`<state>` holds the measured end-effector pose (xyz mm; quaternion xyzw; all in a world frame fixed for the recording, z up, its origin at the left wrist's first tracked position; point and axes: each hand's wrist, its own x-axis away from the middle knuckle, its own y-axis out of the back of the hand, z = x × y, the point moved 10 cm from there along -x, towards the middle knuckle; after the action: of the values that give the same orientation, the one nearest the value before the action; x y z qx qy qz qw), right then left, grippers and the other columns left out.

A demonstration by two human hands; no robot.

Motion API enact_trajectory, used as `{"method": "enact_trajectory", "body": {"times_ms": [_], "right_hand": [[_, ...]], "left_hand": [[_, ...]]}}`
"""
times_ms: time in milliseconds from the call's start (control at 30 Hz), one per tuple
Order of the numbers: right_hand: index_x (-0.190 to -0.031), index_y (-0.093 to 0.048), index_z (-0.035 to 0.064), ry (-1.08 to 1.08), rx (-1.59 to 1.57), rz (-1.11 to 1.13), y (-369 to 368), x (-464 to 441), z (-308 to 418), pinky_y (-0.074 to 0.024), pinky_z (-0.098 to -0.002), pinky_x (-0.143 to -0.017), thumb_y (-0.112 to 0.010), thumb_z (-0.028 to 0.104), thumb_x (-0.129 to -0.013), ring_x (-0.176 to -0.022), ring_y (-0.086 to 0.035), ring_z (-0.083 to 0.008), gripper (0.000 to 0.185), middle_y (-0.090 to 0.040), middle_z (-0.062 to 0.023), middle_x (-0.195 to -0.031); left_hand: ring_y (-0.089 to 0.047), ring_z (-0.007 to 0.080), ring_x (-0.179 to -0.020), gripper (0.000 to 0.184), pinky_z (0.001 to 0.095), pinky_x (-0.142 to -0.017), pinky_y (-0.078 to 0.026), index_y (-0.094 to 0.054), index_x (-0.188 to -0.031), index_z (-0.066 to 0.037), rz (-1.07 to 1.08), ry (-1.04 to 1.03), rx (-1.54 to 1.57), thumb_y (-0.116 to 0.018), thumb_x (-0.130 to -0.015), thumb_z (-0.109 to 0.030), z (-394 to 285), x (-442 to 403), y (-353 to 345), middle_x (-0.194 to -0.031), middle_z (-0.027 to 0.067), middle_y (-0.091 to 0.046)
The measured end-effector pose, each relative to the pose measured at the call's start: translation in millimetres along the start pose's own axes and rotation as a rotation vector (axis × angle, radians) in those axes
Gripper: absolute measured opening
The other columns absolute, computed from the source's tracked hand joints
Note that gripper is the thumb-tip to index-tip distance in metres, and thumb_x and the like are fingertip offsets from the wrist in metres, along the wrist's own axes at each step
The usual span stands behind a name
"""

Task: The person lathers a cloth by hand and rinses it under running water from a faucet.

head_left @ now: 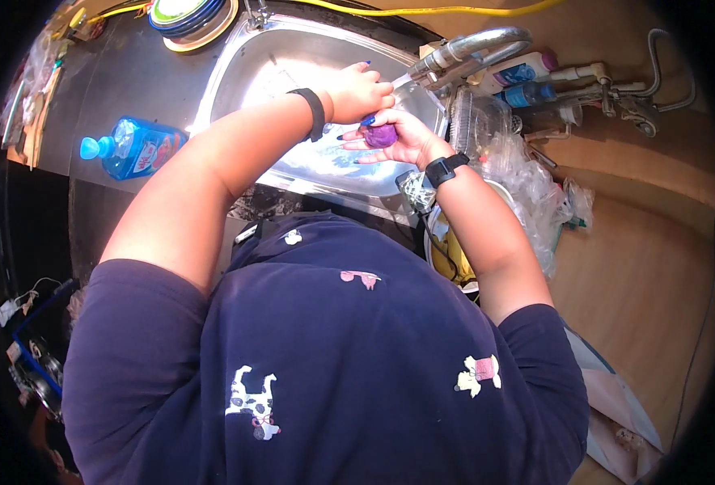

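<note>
Over the steel sink (325, 190), my left hand (359, 93) is closed, its fingers curled at the end of the tap's spout. What those fingers hold, if anything, is hidden. Just below it, my right hand (410, 139) is turned palm up around a round purple thing (380, 136). My thumb rests on top of it and the other fingers stretch out beneath. Its exact kind does not show. The metal tap (475, 50) reaches in from the right, close to both hands. Bright glare washes out much of the basin.
A blue dish soap bottle (143, 148) lies on the dark counter left of the sink. Stacked plates (192, 24) stand at the back. Right of the sink are bottles (527, 94), clear plastic containers (480, 121) and plastic bags (527, 190). A yellow hose (422, 11) runs along the back.
</note>
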<state>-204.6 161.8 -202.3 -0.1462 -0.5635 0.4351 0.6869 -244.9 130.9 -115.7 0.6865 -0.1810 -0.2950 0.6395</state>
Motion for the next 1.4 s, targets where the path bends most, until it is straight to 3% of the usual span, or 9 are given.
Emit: {"method": "enact_trajectory", "body": {"times_ms": [67, 100, 200, 233, 433, 633, 833, 1033, 1400], "right_hand": [[-0.108, -0.047, -0.0051, 0.047, -0.039, -0.057, 5, -3, 0, -0.0521, -0.0452, -0.073, -0.049, 0.012, -0.078, -0.096, -0.057, -0.0335, 0.034, -0.058, -0.0223, -0.098], [-0.097, -0.048, -0.0027, 0.060, -0.091, -0.089, 6, -4, -2, -0.0534, -0.0331, -0.058, -0.051, 0.011, -0.078, -0.074, -0.061, -0.0259, 0.024, -0.058, -0.0160, -0.082], [-0.082, -0.046, 0.0018, 0.066, -0.172, 0.023, -2, -7, 0, -0.0447, -0.0224, -0.045, -0.051, 0.011, -0.079, -0.055, -0.052, -0.0145, 0.011, -0.051, -0.0067, -0.067], [-0.072, -0.042, 0.0062, 0.121, -0.113, -0.129, -5, -1, 5, -0.0320, -0.0181, -0.038, -0.051, 0.011, -0.080, -0.045, -0.040, -0.0074, 0.013, -0.044, -0.0017, -0.061], [-0.065, -0.041, 0.0088, 0.090, -0.135, -0.072, -8, -6, 4, -0.0257, -0.0185, -0.035, -0.050, 0.016, -0.082, -0.036, -0.031, -0.0054, 0.020, -0.036, 0.0025, -0.049], [-0.062, -0.042, 0.0102, -0.018, -0.174, 0.025, -13, -12, -1, -0.0248, -0.0211, -0.034, -0.053, 0.014, -0.079, -0.033, -0.030, -0.0062, 0.021, -0.036, 0.0032, -0.046], [-0.063, -0.043, 0.0092, 0.188, -0.060, -0.241, 3, -9, 18, -0.0226, -0.0212, -0.033, -0.053, 0.012, -0.078, -0.032, -0.028, -0.0067, 0.019, -0.035, 0.0030, -0.047], [-0.066, -0.042, 0.0086, 0.184, -0.099, -0.136, -7, -6, 26, -0.0244, -0.0189, -0.036, -0.050, 0.012, -0.081, -0.036, -0.029, -0.0051, 0.017, -0.036, 0.0030, -0.051], [-0.095, -0.050, 0.0040, 0.189, -0.191, -0.118, -13, 4, 34, -0.0271, -0.0156, -0.036, -0.049, 0.012, -0.085, -0.042, -0.037, -0.0024, 0.013, -0.045, 0.0013, -0.064]], "left_hand": [[-0.054, 0.0220, -0.089, 0.019, 0.0415, -0.083, -0.043, -0.053, -0.090, -0.013, -0.025, 0.006, 0.033, -0.055, -0.073, -0.021, 1, 0, 5, -0.091, 0.0035, -0.052], [-0.054, 0.0222, -0.089, 0.019, 0.0407, -0.082, -0.043, -0.054, -0.090, -0.013, -0.009, 0.019, 0.048, -0.055, -0.073, -0.021, 3, 0, 6, -0.092, 0.0037, -0.052], [-0.055, 0.0224, -0.089, 0.019, 0.0383, -0.078, -0.045, -0.054, -0.091, -0.013, 0.022, 0.070, 0.062, -0.055, -0.073, -0.021, 10, -1, 11, -0.092, 0.0046, -0.052], [-0.055, 0.0225, -0.089, 0.019, 0.0376, -0.077, -0.046, -0.054, -0.091, -0.013, 0.029, 0.087, 0.062, -0.055, -0.073, -0.020, 12, -1, 11, -0.092, 0.0049, -0.052], [-0.055, 0.0225, -0.089, 0.020, 0.0370, -0.075, -0.047, -0.053, -0.094, -0.014, 0.023, 0.108, 0.051, -0.054, -0.075, -0.020, 18, -2, 10, -0.092, 0.0051, -0.052], [-0.054, 0.0226, -0.090, 0.025, 0.0364, -0.075, -0.046, -0.053, -0.099, -0.014, 0.059, 0.160, 0.032, -0.054, -0.075, -0.019, 26, -3, 5, -0.094, 0.0046, -0.052], [-0.053, 0.0234, -0.091, 0.030, 0.0363, -0.075, -0.046, -0.051, -0.102, -0.014, 0.072, 0.187, 0.027, -0.057, -0.072, -0.016, 31, -5, 5, -0.096, 0.0046, -0.052], [-0.053, 0.0288, -0.092, 0.045, 0.0381, -0.076, -0.046, -0.049, -0.108, -0.012, -0.179, 0.330, 0.144, -0.065, -0.067, -0.020, 55, 9, 18, -0.099, 0.0098, -0.050], [-0.054, 0.0330, -0.093, 0.039, 0.0384, -0.078, -0.046, -0.049, -0.106, -0.009, -0.403, 0.483, 0.504, -0.063, -0.070, -0.017, 73, 18, -2, -0.096, 0.0156, -0.056]]}}
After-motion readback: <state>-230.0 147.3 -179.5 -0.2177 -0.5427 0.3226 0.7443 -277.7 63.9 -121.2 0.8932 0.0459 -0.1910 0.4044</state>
